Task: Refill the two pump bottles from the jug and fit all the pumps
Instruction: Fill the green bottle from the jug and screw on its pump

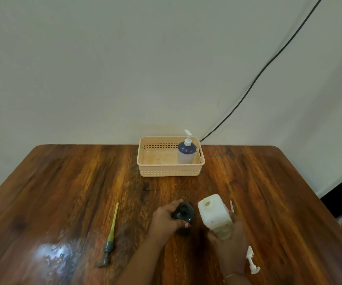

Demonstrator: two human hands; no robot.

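My left hand (166, 220) curls round the dark bottle (184, 211) to steady its open neck. My right hand (231, 243) grips the white jug (213, 214) just beside it, uncapped, ready to tip. The grey pump (108, 242) lies aside, clear of pouring.

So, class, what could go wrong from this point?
The dark bottle has a narrow mouth, so liquid from the jug in the right hand may miss and spill on the table. The white pump lies by the right forearm and could be knocked away.
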